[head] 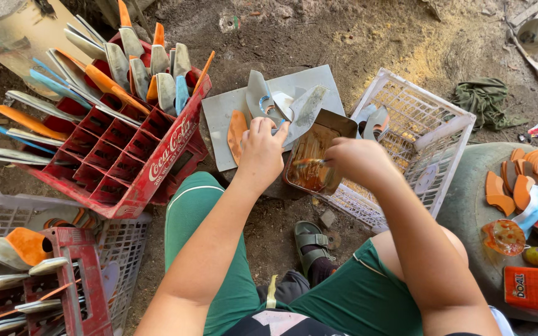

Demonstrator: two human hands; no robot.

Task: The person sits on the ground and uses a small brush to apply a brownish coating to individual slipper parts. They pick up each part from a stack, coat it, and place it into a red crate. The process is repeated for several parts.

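My left hand presses down on grey sole-shaped pieces that lie on a grey board in front of my knees. An orange sole piece rests on the board just left of that hand. My right hand grips a small brush, its tip over a rectangular metal tin of brown glue. The tin sits between the board and a white plastic crate.
A red bottle crate at left holds several grey, orange and blue sole pieces upright. More crates with soles stand at lower left. Orange pieces and packets lie on a round surface at right. Dirt ground, a green cloth, my sandalled foot.
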